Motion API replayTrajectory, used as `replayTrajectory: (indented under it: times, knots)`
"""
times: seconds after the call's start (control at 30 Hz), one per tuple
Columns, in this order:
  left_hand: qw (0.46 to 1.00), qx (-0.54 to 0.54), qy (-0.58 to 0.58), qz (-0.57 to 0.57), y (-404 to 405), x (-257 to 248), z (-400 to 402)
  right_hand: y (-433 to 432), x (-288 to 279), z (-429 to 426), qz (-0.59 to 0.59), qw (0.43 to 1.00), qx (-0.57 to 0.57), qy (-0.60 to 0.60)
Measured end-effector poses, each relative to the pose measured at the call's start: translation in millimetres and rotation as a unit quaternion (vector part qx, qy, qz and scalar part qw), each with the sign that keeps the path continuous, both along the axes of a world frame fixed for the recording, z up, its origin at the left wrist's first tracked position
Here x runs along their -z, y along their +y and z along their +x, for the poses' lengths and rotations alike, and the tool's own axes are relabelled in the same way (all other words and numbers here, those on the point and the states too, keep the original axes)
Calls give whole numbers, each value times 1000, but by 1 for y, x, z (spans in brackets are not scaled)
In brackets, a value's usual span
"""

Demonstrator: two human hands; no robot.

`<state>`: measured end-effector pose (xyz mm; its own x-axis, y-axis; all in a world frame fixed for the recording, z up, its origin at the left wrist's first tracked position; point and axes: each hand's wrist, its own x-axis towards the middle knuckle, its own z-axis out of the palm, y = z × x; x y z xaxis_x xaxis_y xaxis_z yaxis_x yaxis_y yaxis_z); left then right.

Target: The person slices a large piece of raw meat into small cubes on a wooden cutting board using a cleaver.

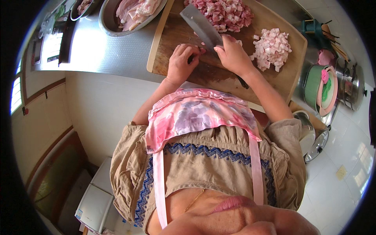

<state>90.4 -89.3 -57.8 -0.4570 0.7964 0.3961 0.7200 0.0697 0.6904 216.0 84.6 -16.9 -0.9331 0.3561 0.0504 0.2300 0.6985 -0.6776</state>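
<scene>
My right hand (pixel 233 55) grips a cleaver (pixel 202 28), its broad steel blade slanting up and left over the wooden cutting board (pixel 164 55). A dark handle end (pixel 243 82) shows below my right wrist. Left of the blade, my left hand (pixel 182 60) rests on the board with curled fingers. A small piece of red meat (pixel 202 50) lies at its fingertips. Beyond the blade is a large heap of diced pink meat (pixel 224 13). To the right of my right hand sits a smaller pile of pale, fatty cubes (pixel 272 48).
A metal basin (pixel 102 20) with large pieces of raw meat stands left of the board on the steel counter (pixel 117 55). Another bowl (pixel 77 14) is farther left. On the right are a green container (pixel 312 85), stacked pots (pixel 354 88) and a utensil holder (pixel 311 28).
</scene>
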Motion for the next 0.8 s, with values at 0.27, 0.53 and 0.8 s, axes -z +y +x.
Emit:
replayTrajectory:
  times: [0.27, 0.53, 0.8]
  knots:
    - [996, -33, -42, -66, 18, -4, -5, 0, -26, 30, -124, 988, 80, 39]
    - [999, -30, 14, -12, 57, 6, -35, -5, -37, 65, -167, 975, 144, -14]
    - [997, -78, 10, 14, 93, -10, -61, -12, -32, 94, -161, 963, 200, 81]
